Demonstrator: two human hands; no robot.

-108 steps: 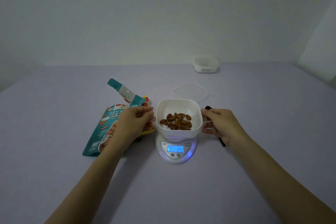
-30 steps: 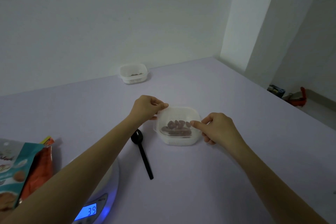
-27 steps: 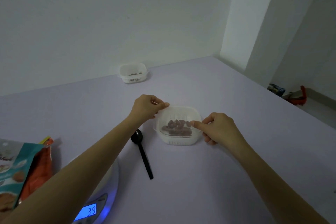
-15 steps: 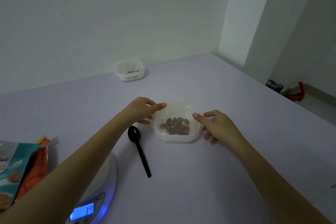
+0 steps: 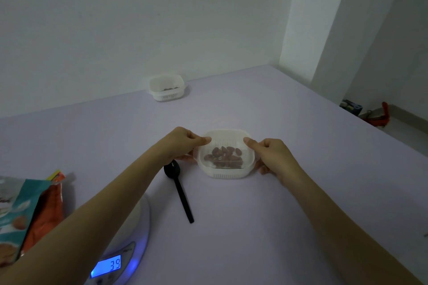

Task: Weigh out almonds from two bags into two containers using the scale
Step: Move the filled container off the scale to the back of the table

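Observation:
A white slotted container (image 5: 228,174) holding several brown almonds (image 5: 223,157) rests on the table to the right of the scale, with a clear lid lying over its top. My left hand (image 5: 183,143) grips its left side, thumb on the lid's far left corner. My right hand (image 5: 271,155) grips the right side, thumb on the far right corner. The white scale (image 5: 136,233) sits at the lower left with nothing on its platform that I can see, its blue display reading 39. A teal almond bag (image 5: 20,210) and an orange bag (image 5: 51,203) lie at the left edge.
A black spoon (image 5: 180,192) lies between the scale and the container. A second white container (image 5: 166,88) with a few almonds stands at the back by the wall. The table's right edge drops to a floor with tools (image 5: 375,115).
The container left the scale and now sits on the table to its right under the clear lid. In the last half second both thumbs shifted onto the lid's far corners.

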